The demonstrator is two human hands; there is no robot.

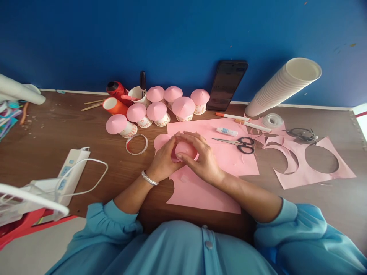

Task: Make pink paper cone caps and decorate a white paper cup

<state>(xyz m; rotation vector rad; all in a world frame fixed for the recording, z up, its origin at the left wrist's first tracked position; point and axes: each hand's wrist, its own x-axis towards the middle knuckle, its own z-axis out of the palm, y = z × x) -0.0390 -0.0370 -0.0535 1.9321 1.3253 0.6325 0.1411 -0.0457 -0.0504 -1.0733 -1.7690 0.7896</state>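
Between my two hands is a small pink paper cone [185,149], its round edge partly hidden by the fingers. My left hand [166,158] curls around its left side, and my right hand [203,154] wraps its right side with the thumb across the front. Just behind my left hand lies another pink paper piece [161,141], partly covered. Under the hands spread pink paper sheets [206,194]. On the paper to the right are scissors [237,143] and a small glue tube [227,131].
Several paper cups with pink cone tops [183,108] stand behind the hands. A phone [228,86] leans on the blue wall beside a tall cup stack [283,88]. Cut paper scraps [295,179] and a tape roll [272,120] lie right; a power strip [73,172] lies left.
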